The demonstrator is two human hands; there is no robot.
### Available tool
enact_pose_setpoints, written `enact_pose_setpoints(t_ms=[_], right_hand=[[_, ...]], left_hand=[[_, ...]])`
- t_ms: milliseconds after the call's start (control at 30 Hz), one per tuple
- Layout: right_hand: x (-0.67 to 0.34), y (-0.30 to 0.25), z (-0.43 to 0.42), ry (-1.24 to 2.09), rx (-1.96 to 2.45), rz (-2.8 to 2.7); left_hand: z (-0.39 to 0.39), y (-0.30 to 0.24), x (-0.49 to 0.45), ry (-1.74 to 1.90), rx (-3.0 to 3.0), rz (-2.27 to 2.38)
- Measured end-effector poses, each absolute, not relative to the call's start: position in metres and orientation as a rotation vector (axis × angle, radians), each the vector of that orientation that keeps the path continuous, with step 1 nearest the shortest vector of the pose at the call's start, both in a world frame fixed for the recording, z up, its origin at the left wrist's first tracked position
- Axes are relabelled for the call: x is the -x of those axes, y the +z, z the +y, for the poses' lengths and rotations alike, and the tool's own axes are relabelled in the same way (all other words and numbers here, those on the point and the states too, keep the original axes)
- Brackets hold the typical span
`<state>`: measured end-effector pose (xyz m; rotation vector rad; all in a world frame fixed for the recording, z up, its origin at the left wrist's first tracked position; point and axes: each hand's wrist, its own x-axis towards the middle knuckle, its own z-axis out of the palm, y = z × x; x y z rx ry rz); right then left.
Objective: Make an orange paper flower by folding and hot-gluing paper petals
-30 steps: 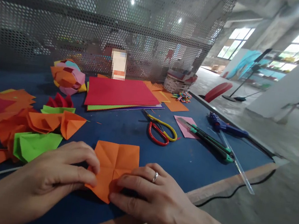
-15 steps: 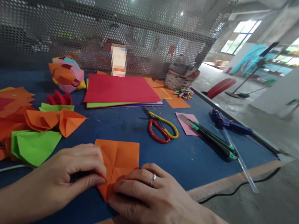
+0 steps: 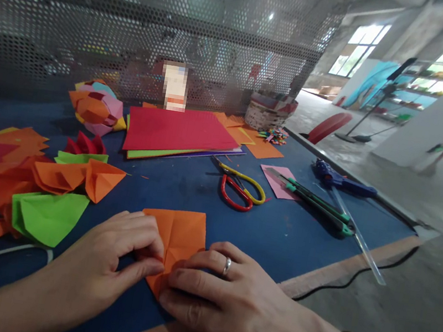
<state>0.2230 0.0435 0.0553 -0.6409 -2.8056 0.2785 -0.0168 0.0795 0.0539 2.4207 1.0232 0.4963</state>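
Observation:
A creased orange paper square lies on the blue table near its front edge. My left hand pinches the paper's left side, thumb and fingers pressed together on a fold. My right hand, with a ring on one finger, presses the near corner of the same paper with closed fingers. The near part of the paper is hidden under both hands.
Folded orange and green paper pieces lie to the left. A stack of coloured sheets, a paper ball, scissors, utility knives, a glue gun and a basket sit further back. A perforated metal screen backs the table.
My left hand has folded the paper's left side inward, so the orange square is narrower. My right hand has stayed on the near corner. The view has shifted slightly.

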Motion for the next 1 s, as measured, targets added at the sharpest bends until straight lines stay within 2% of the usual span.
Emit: enact_pose_setpoints(t_ms=[1000], right_hand=[[-0.2253, 0.0503, 0.0444, 0.237, 0.62, -2.79]], left_hand=[[0.0826, 0.0468, 0.0156, 0.545, -2.421, 1.077]])
